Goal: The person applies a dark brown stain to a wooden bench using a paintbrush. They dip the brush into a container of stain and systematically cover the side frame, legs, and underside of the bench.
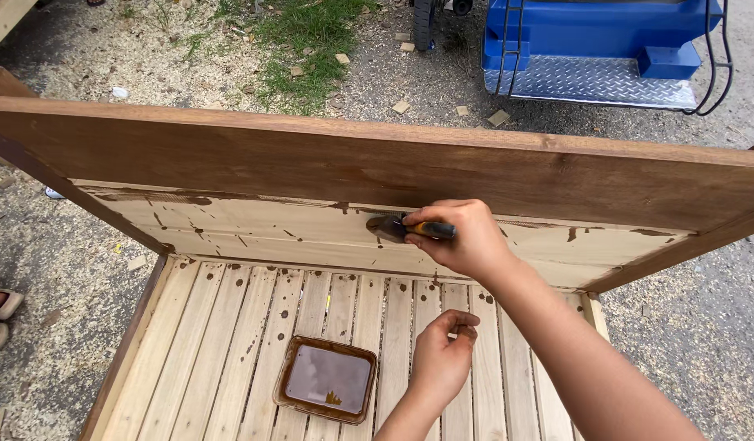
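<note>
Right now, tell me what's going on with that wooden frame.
A person is staining a wooden frame outdoors. The right hand holds a paintbrush against the pale inner board, just under the top board, which is already dark brown. The left hand hovers loosely curled over the unstained slats, holding nothing. A shallow tray of brown stain sits on the slats, which are dotted with drips.
</note>
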The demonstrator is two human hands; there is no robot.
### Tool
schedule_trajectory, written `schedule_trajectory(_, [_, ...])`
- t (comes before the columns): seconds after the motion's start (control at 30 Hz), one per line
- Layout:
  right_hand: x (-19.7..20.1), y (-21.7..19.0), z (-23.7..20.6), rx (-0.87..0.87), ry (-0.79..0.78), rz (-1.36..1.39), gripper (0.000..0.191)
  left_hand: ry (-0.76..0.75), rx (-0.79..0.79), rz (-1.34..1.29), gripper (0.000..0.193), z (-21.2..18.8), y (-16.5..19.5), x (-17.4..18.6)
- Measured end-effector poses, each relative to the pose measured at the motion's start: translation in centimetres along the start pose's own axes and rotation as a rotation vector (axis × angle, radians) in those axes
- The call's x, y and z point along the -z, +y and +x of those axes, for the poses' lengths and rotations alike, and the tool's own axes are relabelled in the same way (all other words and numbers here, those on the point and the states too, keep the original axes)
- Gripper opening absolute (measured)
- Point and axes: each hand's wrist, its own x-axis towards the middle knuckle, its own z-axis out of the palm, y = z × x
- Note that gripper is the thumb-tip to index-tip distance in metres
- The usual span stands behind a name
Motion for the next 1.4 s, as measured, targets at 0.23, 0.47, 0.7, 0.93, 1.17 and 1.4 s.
schedule_trajectory(0.23, [5.6,3.8,-5.6,-0.395,0.029,-0.146,0.025,-0.182,0.186,0.008,0.019,-0.4,-3.8,3.4])
schedule_trajectory(0.47, [8.3,3.6,-8.8,-0.280,0.098,-0.196,0.022,-0.097,0.266,-0.106,0.020,0.7,-6.5,8.7])
schedule_trajectory(0.7, [-10.4,-1.7,-0.9,0.003,0.179,0.060,0.020,0.010,0.215,-0.185,0.022,0.0,-7.3,11.8])
schedule_trajectory(0.93, [-17.6,-4.4,0.6,0.071,0.284,0.104,0.030,0.350,0.035,-0.321,0.020,1.4,-6.5,17.3])
schedule_trajectory(1.17, [-5.8,-0.7,-11.2,-0.113,0.523,-0.270,0.029,0.256,0.164,-0.303,0.019,1.1,-7.5,15.7])
schedule_trajectory(1.4, [-3.0,2.6,-21.2,-0.460,0.926,-0.075,0.026,0.131,0.079,-0.285,0.021,0.7,-8.6,12.0])
